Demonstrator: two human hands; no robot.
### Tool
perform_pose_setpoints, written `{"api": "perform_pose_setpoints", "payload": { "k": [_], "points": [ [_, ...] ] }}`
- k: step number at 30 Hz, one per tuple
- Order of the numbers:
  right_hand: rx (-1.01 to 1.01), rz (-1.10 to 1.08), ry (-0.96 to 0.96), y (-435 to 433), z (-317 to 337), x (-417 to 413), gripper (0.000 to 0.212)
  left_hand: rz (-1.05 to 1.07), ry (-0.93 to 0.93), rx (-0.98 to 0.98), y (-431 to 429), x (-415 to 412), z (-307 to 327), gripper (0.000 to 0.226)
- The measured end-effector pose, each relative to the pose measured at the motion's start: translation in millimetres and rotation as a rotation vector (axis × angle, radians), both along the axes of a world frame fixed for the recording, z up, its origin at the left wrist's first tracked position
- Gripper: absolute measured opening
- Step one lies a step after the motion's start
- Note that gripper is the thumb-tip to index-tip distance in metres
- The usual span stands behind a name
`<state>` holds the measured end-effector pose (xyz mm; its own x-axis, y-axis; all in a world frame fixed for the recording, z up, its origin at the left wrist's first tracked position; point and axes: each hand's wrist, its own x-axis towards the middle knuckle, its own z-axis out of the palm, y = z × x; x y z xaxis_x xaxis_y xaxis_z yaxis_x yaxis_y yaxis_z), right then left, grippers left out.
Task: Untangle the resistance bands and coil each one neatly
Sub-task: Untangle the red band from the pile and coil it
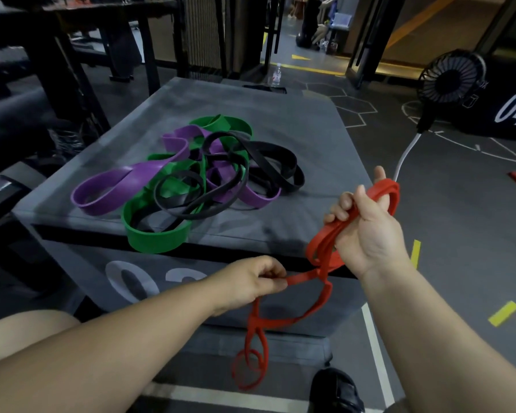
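While the right hand (367, 231) holds several gathered turns of the red band (318, 242) of flat stretchy rubber, fingers curled round the bundle and palm turned back toward the person, the uncoiled remainder leaves that bundle at its lower end. It runs down and across to the left hand (248, 281). There the thumb and fingertips pinch a single strand, with the back of the hand upward and the wrist low, below and inboard of the right hand. From the pinch the slack drops almost straight down, so its long axis is close to vertical. It ends under the left hand in a twisted tail (248, 323) with small loops curled on themselves near the floor.

The left hand is plainly the nearer one to that slack, and the right serves as the spool. By my reading, the next wrap depends on the left hand lifting the strand up and rightward to the bundle, and the twist below will likely need turning out first.

Beyond both hands, on the grey padded box (295, 120), a purple band (108, 189), a green band (155, 238) and a black band (277, 156), all flat rubber loops, lie interlaced in one heap, not yet sorted.
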<state>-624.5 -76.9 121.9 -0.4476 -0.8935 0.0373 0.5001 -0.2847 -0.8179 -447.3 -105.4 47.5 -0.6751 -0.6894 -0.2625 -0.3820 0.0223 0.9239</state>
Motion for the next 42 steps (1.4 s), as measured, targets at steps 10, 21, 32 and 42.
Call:
{"api": "perform_pose_setpoints", "payload": {
  "k": [10, 21, 32, 42],
  "points": [
    [0.139, 0.147, 0.252, 6, -9, 23, 0.042, 0.134, 0.236, 0.221, -1, -1, 16, 0.018],
    [0.234, 0.363, 0.452, 13, -22, 33, 0.023, 0.043, 0.116, -0.127, -5, 3, 20, 0.026],
    [0.284, 0.348, 0.645, 15, -28, 40, 0.006, 0.242, 0.459, 0.188, -1, 3, 27, 0.038],
    [0.347, 0.329, 0.625, 9, -30, 35, 0.009, 0.199, 0.443, 0.019, 0, 2, 29, 0.028]
  ]
}}
